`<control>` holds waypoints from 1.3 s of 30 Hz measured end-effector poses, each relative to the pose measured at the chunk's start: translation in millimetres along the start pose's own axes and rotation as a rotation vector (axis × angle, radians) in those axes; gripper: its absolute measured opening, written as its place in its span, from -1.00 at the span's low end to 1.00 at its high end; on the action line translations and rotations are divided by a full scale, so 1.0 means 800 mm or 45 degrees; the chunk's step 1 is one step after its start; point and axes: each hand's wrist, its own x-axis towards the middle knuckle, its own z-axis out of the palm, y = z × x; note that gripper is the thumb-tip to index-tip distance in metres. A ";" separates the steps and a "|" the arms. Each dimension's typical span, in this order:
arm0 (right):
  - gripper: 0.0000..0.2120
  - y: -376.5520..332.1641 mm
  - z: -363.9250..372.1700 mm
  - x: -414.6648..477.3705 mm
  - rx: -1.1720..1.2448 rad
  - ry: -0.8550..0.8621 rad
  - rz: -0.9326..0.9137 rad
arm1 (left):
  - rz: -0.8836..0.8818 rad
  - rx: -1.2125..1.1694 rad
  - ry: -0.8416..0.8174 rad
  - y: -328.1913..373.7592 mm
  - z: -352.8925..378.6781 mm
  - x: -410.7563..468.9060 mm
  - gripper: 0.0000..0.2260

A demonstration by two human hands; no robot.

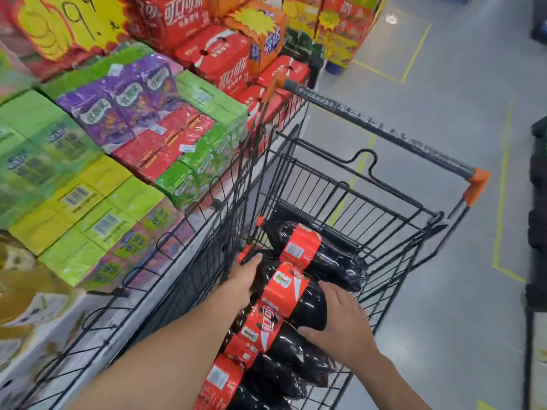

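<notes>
Head view: in the lower middle of the frame a shopping cart (384, 134) holds a row of big cola bottles lying on their sides. The cola bottle (307, 306) in hand is the second from the top of the row. It touches the far bottle (325, 255) above it and another bottle below it.

The left hand (247, 281) lies on its neck end. The fingertips dip out of sight, so it cannot be told whether they close round the neck. The right hand (340, 324) is spread over the base, fingers relaxed, thumb along the lower side. The hands are apart, one at each end.

The bottle's long axis runs diagonally, cap toward the upper left and base toward the lower right, parallel to its neighbours. To seat it well, the person would probably do best to hold both ends level. It should then go straight down into the gap and be pressed snug so it cannot roll. Shrink-wrapped drink cartons (133, 93) fill the upper left.
</notes>
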 end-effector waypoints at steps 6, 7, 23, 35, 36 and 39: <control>0.33 0.016 0.008 0.031 -0.158 -0.209 0.034 | -0.135 -0.013 -0.114 0.023 0.013 -0.010 -0.58; 0.36 0.017 0.009 0.036 -0.191 -0.236 0.039 | -0.141 -0.008 -0.110 0.026 0.015 -0.011 -0.60; 0.17 0.028 0.008 0.042 -0.146 -0.182 0.056 | 0.005 -0.083 -0.012 0.051 0.046 -0.045 -0.72; 0.08 -0.034 -0.100 -0.039 0.027 0.264 0.036 | 0.425 -0.101 -0.146 0.137 0.047 -0.210 -0.67; 0.07 -0.042 -0.113 -0.050 0.035 0.305 0.022 | 0.468 -0.114 -0.166 0.145 0.044 -0.229 -0.69; 0.04 -0.063 -0.149 -0.083 0.049 0.424 -0.024 | 0.565 -0.134 -0.209 0.162 0.035 -0.286 -0.71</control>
